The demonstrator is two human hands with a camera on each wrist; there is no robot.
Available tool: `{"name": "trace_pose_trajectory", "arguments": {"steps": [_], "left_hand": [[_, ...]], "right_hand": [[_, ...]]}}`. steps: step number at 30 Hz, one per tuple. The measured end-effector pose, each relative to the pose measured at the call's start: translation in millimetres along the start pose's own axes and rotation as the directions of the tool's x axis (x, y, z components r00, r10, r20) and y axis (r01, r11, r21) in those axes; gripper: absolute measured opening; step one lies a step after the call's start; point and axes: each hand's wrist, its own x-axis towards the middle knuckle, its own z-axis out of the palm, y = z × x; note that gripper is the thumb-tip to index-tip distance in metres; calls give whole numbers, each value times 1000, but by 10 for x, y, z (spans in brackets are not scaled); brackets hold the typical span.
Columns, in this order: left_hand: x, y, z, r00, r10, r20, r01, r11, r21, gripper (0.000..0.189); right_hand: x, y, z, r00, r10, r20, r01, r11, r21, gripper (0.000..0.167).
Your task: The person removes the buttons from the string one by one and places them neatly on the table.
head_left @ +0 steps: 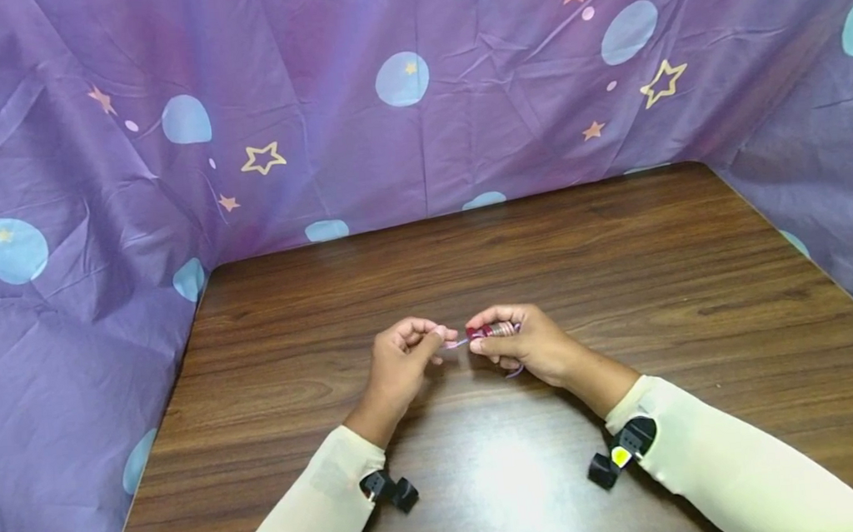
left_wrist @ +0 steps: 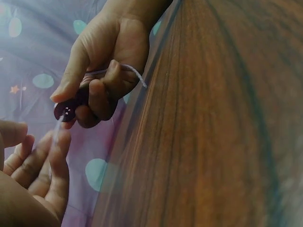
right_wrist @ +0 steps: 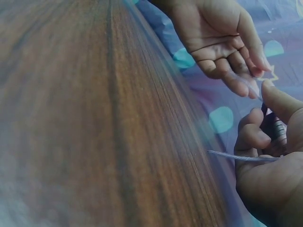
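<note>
My right hand (head_left: 530,341) holds a short stack of threaded buttons between thumb and fingers. Its end button (left_wrist: 64,111) is dark red, round and pierced with small holes, facing my left hand. Pale striped edges of the stack (right_wrist: 280,132) show within the right palm. From the end button a thin lilac string (head_left: 459,343) runs to my left hand (head_left: 408,353), whose thumb and index finger come together at it; the other fingers are loosely bent. The string's free tail (right_wrist: 236,156) hangs out past the right hand's fingers. Curled fingers hide part of the stack.
Both hands are above a brown wood-grain table (head_left: 308,284). A purple curtain (head_left: 336,73) with stars and pale blue circles surrounds its back and sides. Black wrist cameras (head_left: 390,490) sit on pale sleeves (head_left: 727,451). A bright light reflection lies on the tabletop's near part.
</note>
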Motion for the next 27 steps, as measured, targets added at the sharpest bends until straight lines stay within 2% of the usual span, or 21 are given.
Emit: {"name": "trace_pose_trajectory", "arguments": {"steps": [6, 11, 14, 19, 27], "left_hand": [[25, -23, -27, 999, 26, -20, -26, 999, -22, 11], [28, -40, -26, 996, 80, -40, -80, 997, 0, 11], [25, -34, -22, 993, 109, -54, -109, 994, 6, 11], [22, -23, -19, 990, 122, -68, -121, 992, 19, 11], [15, -15, -21, 992, 104, -69, -101, 994, 37, 11]], "right_hand": [[2, -12, -4, 1000, 12, -12, -12, 1000, -25, 25], [1, -20, -16, 999, 20, -26, -22, 997, -74, 39], [2, -20, -17, 999, -1, -39, -3, 996, -87, 44], [4, -25, -18, 998, -30, -55, 27, 998, -59, 42], [18, -48, -25, 995, -61, -83, 64, 997, 34, 27]]}}
